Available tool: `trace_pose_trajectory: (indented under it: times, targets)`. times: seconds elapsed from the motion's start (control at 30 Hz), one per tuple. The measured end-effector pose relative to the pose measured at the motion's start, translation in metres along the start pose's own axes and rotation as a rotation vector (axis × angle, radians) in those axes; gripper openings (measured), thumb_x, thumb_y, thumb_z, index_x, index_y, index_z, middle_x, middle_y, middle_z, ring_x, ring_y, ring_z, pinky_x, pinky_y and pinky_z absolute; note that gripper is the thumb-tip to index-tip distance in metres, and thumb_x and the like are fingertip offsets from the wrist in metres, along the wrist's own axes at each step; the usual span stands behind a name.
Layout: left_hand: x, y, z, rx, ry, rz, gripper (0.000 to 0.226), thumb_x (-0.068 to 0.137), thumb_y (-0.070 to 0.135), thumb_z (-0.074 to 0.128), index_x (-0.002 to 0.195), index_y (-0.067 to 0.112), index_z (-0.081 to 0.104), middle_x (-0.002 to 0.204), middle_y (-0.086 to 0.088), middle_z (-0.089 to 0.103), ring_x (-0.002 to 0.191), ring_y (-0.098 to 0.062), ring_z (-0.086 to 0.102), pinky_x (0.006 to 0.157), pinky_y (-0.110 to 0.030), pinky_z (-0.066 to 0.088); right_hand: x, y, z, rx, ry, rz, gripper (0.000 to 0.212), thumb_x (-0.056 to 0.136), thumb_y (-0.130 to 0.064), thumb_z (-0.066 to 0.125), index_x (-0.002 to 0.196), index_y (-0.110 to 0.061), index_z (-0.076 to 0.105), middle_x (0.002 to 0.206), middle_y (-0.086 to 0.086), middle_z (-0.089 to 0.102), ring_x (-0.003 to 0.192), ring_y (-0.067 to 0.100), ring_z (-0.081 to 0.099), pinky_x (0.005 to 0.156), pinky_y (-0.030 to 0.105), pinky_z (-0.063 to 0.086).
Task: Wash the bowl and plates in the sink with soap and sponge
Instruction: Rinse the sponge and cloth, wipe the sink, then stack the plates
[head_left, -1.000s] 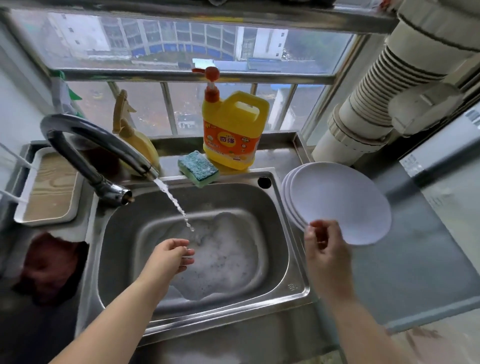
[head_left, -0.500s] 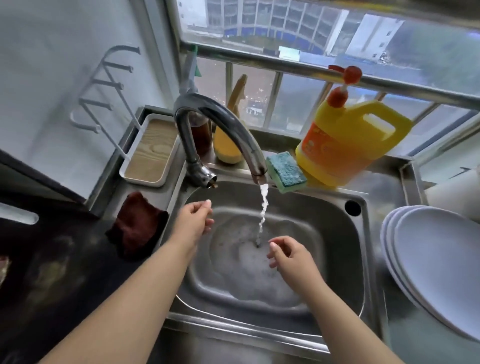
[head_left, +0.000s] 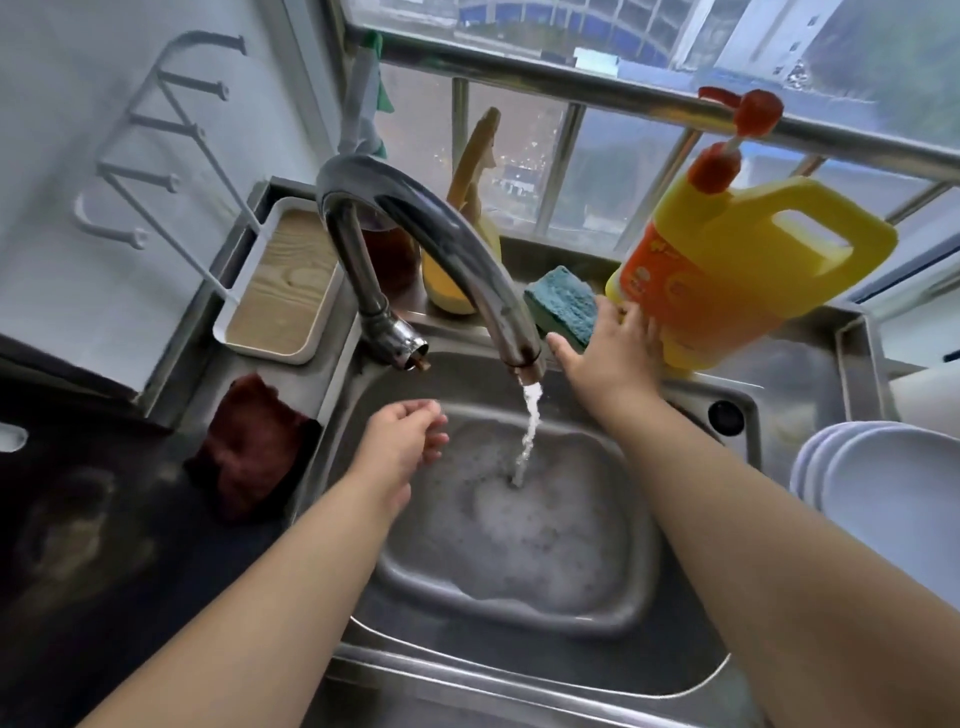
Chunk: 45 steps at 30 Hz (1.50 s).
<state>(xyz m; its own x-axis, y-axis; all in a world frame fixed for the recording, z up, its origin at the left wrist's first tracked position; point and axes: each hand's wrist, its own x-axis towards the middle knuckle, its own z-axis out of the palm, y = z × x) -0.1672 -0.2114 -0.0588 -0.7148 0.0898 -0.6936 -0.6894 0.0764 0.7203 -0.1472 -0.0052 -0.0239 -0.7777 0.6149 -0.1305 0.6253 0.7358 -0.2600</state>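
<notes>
- Nearest: my two forearms over the front rim of the steel sink (head_left: 519, 670); basin has shallow foamy water (head_left: 524, 525); no dish in it that I can see.
- L hand (head_left: 402, 441) hangs over the basin's left side, fingers loosely curled, holding nothing.
- Tap stream (head_left: 530, 431) falls btwn my hands from the faucet (head_left: 415, 228) spout into the suds.
- Plates (head_left: 893, 499): white stack on the counter to the right of the sink, partly cut off by the frame edge; can't pick out the bowl from here.
- R hand (head_left: 610, 358) is at the back ledge, fingers spread and fairly straight, tips on or just at the blue-green sponge (head_left: 563, 304) and right beside the yellow soap jug (head_left: 737, 265); nothing gripped; can't tell if I'm actually touching the jug.
- Handling, my guess: sponge is soft and light, prob wet; pinch it across the short sides w/ thumb and fingers; jug looks heavy and tilted, so take it by the handle or just press the red pump (head_left: 740, 119); plates likely stiff, slick once soapy; hold by the rim, one at a time.
- Far left: dark red cloth (head_left: 249, 447) on the counter; white tray (head_left: 280, 280) behind it.
</notes>
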Motion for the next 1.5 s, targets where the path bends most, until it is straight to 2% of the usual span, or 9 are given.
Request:
trace_pose_trajectory:
  times: [0.33, 0.5, 0.57, 0.67, 0.8, 0.93, 1.17, 1.37, 1.5]
  targets:
    - [-0.012, -0.019, -0.009, 0.096, -0.043, -0.024, 0.014, 0.096, 0.006, 0.05, 0.09, 0.016, 0.059, 0.083, -0.003, 0.064, 0.065, -0.015, 0.057, 0.059, -0.024, 0.044, 0.033, -0.01, 0.009, -0.009, -0.066, -0.015, 0.059, 0.086, -0.037, 0.065, 0.133, -0.015, 0.037, 0.14, 0.014, 0.039, 0.13, 0.032, 0.031, 0.105, 0.042, 0.034]
    - [-0.018, -0.016, -0.002, 0.132, -0.092, 0.002, 0.013, 0.096, 0.006, 0.051, 0.093, 0.016, 0.059, 0.084, -0.003, 0.065, 0.066, -0.015, 0.059, 0.062, -0.025, 0.046, 0.006, -0.003, 0.0, 0.143, 0.067, -0.082, 0.054, 0.079, -0.037, 0.069, 0.123, -0.025, 0.04, 0.128, 0.007, 0.048, 0.117, 0.026, 0.042, 0.098, 0.038, 0.038]
    - [-0.022, -0.016, 0.002, 0.138, -0.125, 0.003, 0.013, 0.096, 0.006, 0.051, 0.093, 0.016, 0.059, 0.087, -0.004, 0.065, 0.067, -0.015, 0.059, 0.063, -0.027, 0.047, -0.022, 0.003, -0.004, 0.438, -0.023, -0.044, 0.058, 0.079, -0.038, 0.07, 0.127, -0.032, 0.038, 0.121, 0.005, 0.052, 0.107, 0.023, 0.054, 0.089, 0.038, 0.05]
    - [-0.033, -0.019, 0.014, 0.092, -0.185, -0.047, 0.01, 0.098, 0.011, 0.048, 0.095, 0.017, 0.056, 0.094, -0.005, 0.062, 0.075, -0.018, 0.06, 0.067, -0.028, 0.048, -0.069, 0.009, -0.006, 1.048, -0.392, 0.176, 0.054, 0.09, -0.029, 0.061, 0.136, -0.039, 0.035, 0.113, 0.004, 0.058, 0.092, 0.017, 0.063, 0.072, 0.032, 0.056]
    - [-0.052, -0.028, 0.027, -0.024, -0.329, -0.155, 0.019, 0.1, 0.025, 0.046, 0.104, 0.012, 0.059, 0.095, -0.006, 0.065, 0.086, -0.021, 0.063, 0.076, -0.032, 0.05, -0.106, 0.021, 0.018, 1.421, -0.624, 0.363, 0.045, 0.095, -0.014, 0.043, 0.138, -0.03, 0.041, 0.123, 0.009, 0.06, 0.107, 0.026, 0.062, 0.08, 0.036, 0.055]
    - [-0.059, -0.038, 0.026, -0.012, -0.371, -0.093, 0.024, 0.097, 0.017, 0.051, 0.118, 0.007, 0.059, 0.104, -0.008, 0.069, 0.094, -0.018, 0.067, 0.078, -0.03, 0.054, -0.121, 0.027, 0.023, 1.508, -0.685, 0.363, 0.043, 0.094, -0.005, 0.035, 0.13, -0.02, 0.052, 0.117, 0.011, 0.067, 0.108, 0.028, 0.064, 0.085, 0.038, 0.055]
    - [-0.069, -0.034, 0.021, -0.038, -0.27, 0.028, 0.031, 0.088, 0.005, 0.062, 0.119, 0.004, 0.058, 0.107, -0.013, 0.069, 0.098, -0.024, 0.067, 0.076, -0.028, 0.055, -0.125, 0.021, 0.021, 1.575, -0.569, 0.443, 0.036, 0.096, -0.006, 0.036, 0.125, -0.006, 0.056, 0.111, 0.021, 0.066, 0.091, 0.027, 0.065, 0.079, 0.04, 0.054]
    - [-0.079, -0.035, 0.008, -0.101, -0.214, 0.045, 0.026, 0.09, 0.003, 0.06, 0.114, 0.01, 0.058, 0.107, -0.009, 0.068, 0.1, -0.023, 0.065, 0.08, -0.03, 0.054, -0.128, 0.013, 0.027, 1.566, -0.626, 0.425, 0.029, 0.1, -0.015, 0.043, 0.126, -0.009, 0.055, 0.119, 0.017, 0.066, 0.111, 0.033, 0.062, 0.097, 0.051, 0.048]
    - [-0.08, -0.036, -0.003, -0.131, -0.16, 0.048, 0.023, 0.09, -0.003, 0.056, 0.108, 0.012, 0.06, 0.102, -0.009, 0.069, 0.096, -0.022, 0.065, 0.081, -0.032, 0.053, -0.131, 0.002, 0.031, 1.613, -0.655, 0.433, 0.028, 0.099, -0.012, 0.042, 0.123, -0.009, 0.057, 0.114, 0.018, 0.067, 0.1, 0.029, 0.065, 0.096, 0.052, 0.048]
